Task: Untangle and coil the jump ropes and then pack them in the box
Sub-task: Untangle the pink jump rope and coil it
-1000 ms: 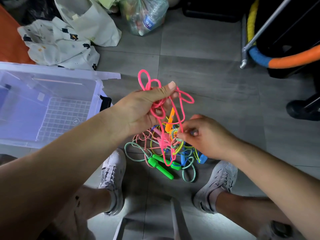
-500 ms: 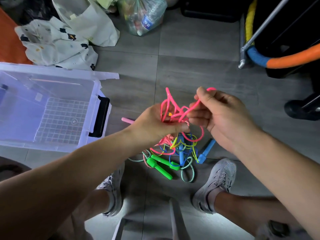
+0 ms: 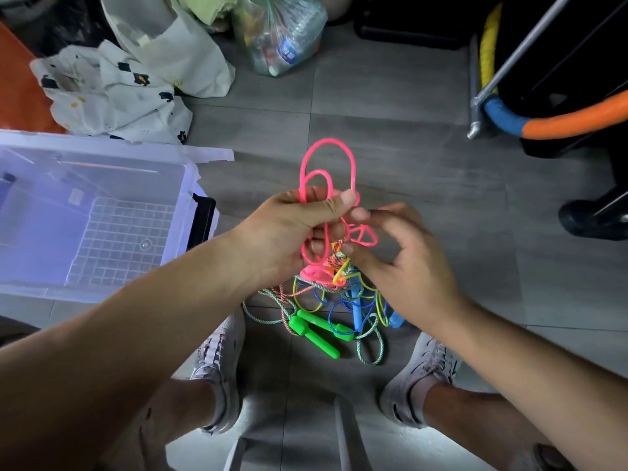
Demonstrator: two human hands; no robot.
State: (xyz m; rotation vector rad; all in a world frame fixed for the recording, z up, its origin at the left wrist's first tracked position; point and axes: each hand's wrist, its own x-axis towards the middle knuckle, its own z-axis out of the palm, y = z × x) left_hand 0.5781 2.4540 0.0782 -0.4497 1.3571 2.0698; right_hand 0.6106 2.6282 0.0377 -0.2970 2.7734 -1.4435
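Bare floor point(image 3: 390, 158) lies ahead of the hands. The box point(image 3: 190, 185) stands open close on the left, with a hoop point(image 3: 577, 120) well off to the right. The left hand point(image 3: 289, 232), raised, grips the pink rope point(image 3: 351, 161) under a flat thumb, two loops standing above the fist. The right hand point(image 3: 407, 266), fingers curled, pinches the tangle point(image 3: 339, 294) just below — pink, yellow, blue and braided cords knotted, trailing to green handles point(image 3: 316, 334) on the floor between the shoes point(image 3: 221, 362).
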